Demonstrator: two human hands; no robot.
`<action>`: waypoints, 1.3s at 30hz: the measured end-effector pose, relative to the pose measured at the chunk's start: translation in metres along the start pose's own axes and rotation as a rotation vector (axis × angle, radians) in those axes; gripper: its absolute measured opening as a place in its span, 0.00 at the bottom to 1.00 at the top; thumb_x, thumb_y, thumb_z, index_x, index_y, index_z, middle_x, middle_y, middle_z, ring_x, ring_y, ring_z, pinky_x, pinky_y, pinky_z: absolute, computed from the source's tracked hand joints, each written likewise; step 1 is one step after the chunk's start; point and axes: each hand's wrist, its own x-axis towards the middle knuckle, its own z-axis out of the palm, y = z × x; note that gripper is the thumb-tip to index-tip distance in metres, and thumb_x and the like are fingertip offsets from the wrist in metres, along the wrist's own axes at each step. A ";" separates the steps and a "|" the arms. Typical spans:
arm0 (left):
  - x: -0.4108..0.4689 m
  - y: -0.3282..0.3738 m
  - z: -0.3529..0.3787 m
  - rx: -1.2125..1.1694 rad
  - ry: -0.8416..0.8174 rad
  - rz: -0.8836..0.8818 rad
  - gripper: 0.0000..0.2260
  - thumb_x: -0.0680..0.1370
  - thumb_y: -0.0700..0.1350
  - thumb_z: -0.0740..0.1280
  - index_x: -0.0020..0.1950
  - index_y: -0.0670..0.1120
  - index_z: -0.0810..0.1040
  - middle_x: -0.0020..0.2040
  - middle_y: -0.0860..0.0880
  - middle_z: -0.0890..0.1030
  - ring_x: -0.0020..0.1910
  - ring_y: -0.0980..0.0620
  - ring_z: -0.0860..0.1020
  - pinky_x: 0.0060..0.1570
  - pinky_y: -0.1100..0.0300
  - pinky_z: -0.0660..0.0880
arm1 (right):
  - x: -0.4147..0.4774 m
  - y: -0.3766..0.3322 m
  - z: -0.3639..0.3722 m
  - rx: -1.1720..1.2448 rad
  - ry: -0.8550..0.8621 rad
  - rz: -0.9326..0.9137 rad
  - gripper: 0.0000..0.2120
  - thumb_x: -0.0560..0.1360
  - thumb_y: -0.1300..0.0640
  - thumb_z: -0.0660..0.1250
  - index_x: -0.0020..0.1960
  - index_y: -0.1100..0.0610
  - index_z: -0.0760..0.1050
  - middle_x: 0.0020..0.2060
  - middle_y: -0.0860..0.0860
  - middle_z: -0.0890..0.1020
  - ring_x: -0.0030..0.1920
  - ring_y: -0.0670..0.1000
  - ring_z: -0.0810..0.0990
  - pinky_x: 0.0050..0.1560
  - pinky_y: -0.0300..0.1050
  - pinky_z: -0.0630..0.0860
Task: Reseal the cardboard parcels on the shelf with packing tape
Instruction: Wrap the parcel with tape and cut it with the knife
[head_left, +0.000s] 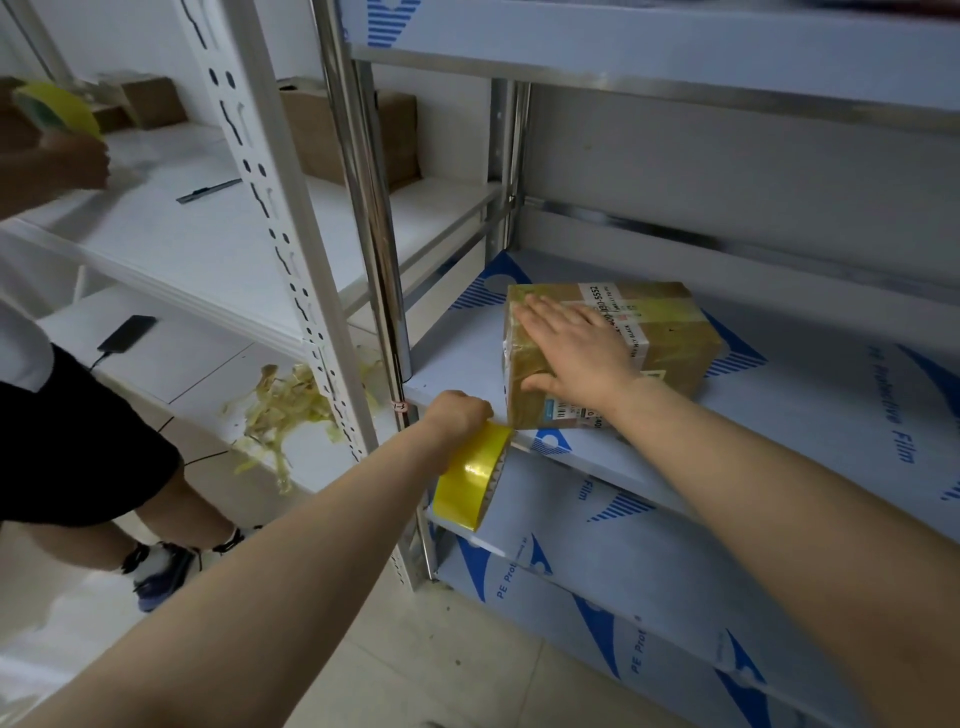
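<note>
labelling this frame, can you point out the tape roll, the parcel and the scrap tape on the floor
tape roll (467, 478), head view, yellow outer face
parcel (675, 340), head view, bare brown top
scrap tape (283, 402), head view, middle of the heap

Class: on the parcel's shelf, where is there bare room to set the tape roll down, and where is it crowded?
Bare shelf stretches right of the parcel; a narrower strip lies behind it. Crowded: front-left corner, where the left hand grips the tape roll by the post.
</note>
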 end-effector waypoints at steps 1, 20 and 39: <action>-0.004 0.001 -0.001 0.005 -0.010 -0.012 0.15 0.79 0.41 0.63 0.64 0.37 0.72 0.50 0.41 0.73 0.47 0.45 0.72 0.46 0.57 0.70 | 0.001 -0.001 0.000 0.000 -0.005 0.008 0.44 0.74 0.40 0.65 0.78 0.53 0.42 0.78 0.52 0.48 0.78 0.51 0.47 0.75 0.50 0.46; -0.053 0.070 0.038 0.112 -0.278 0.326 0.14 0.80 0.41 0.63 0.65 0.45 0.73 0.59 0.46 0.79 0.55 0.46 0.78 0.55 0.53 0.77 | -0.079 0.073 0.001 0.437 0.139 0.480 0.25 0.80 0.50 0.61 0.72 0.61 0.65 0.73 0.56 0.66 0.73 0.54 0.62 0.69 0.44 0.59; -0.060 0.087 0.050 0.025 -0.203 0.257 0.13 0.80 0.41 0.64 0.64 0.42 0.74 0.55 0.45 0.80 0.47 0.47 0.79 0.47 0.55 0.77 | -0.074 0.094 -0.006 0.433 0.195 0.444 0.21 0.76 0.50 0.68 0.67 0.53 0.74 0.63 0.52 0.74 0.62 0.53 0.73 0.57 0.46 0.71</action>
